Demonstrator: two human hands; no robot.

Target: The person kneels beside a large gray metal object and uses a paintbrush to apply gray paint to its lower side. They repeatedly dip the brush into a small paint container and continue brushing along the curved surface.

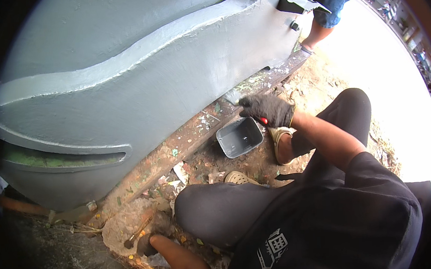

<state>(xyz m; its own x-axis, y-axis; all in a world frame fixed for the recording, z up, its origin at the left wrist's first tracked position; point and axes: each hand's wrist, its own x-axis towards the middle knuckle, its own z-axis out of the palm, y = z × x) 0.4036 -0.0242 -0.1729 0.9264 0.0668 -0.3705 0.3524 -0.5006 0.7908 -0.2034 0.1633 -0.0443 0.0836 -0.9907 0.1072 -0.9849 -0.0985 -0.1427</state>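
My right hand (268,109), in a dark work glove, is closed around a paintbrush; its red handle end (263,120) pokes out below the fingers. The pale bristles (233,97) meet the lower edge of a large grey-painted panel (173,83) with a raised curved rib. Just below this hand stands a square grey paint container (239,138) with grey paint inside. At lower left, my left hand (146,245), also in a dark glove, is down by a pale stone (120,229), close to a thin stick-like tool (138,233). Its fingers are hard to make out.
A paint-spattered wooden beam (176,144) runs under the panel. Leaves and scraps (181,172) litter the ground. My bent knees and clog-type shoes (240,178) are close to the container. Another person's leg (318,32) is at the far right, beside a dark metal bracket (301,3).
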